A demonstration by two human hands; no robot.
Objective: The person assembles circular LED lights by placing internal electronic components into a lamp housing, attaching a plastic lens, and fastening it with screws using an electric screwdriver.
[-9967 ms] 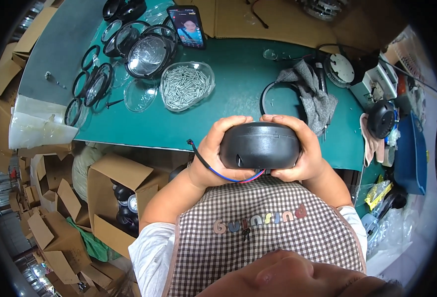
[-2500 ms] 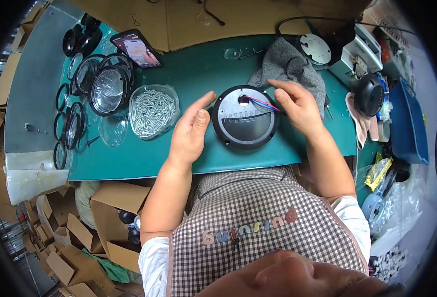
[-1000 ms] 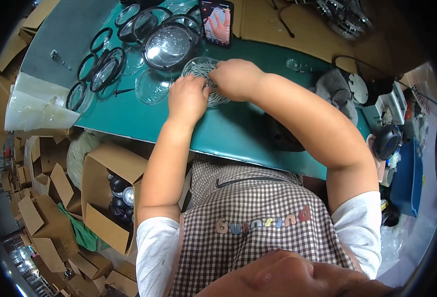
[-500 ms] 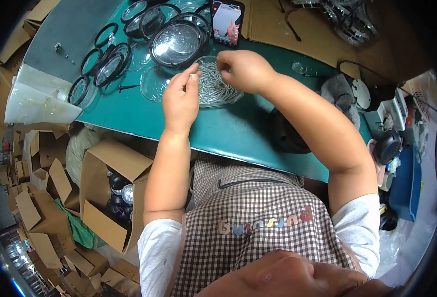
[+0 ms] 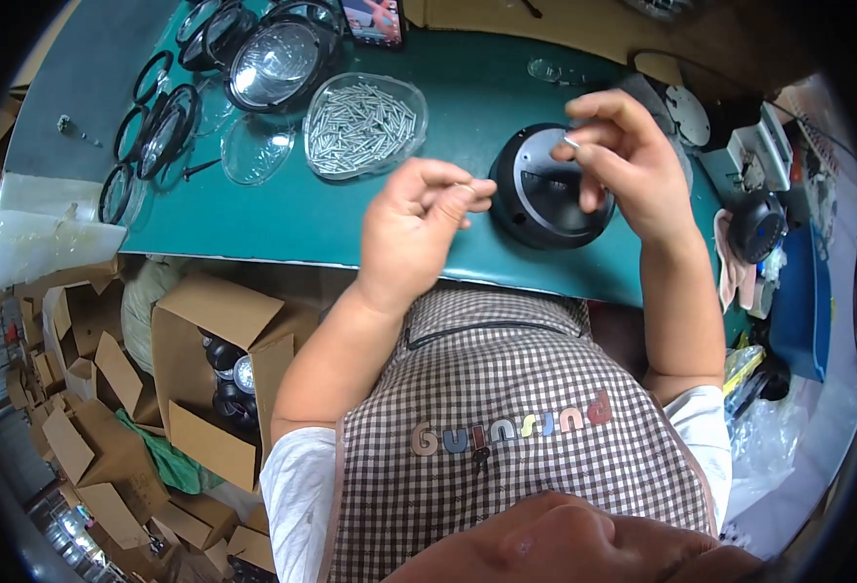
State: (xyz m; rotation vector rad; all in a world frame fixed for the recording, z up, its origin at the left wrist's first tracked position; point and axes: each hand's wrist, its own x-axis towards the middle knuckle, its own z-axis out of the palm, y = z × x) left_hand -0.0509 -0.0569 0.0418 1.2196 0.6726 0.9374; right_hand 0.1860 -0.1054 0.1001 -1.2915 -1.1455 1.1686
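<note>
My right hand (image 5: 631,160) is above the right part of a round black housing (image 5: 537,209), partly hiding it. Its thumb and fingers pinch a small silver screw (image 5: 571,142). My left hand (image 5: 411,225) hangs left of the housing, over the table's near part. Its thumb presses against the forefinger; a thin bright bit shows at the tips, too small to name. Farther left, a clear plastic dish (image 5: 421,95) holds many silver screws (image 5: 360,126) like the one in my right hand.
Black rings with clear lenses (image 5: 273,60) lie at the far left of the green table (image 5: 458,97). A phone (image 5: 373,21) stands at the back. A clear lens (image 5: 257,149) lies beside the dish. An open carton (image 5: 217,439) stands below the table's left side.
Both hands have left the screw dish and moved right, to the black housing. The view has shifted, so the housing, formerly mostly behind my right arm, now shows.
</note>
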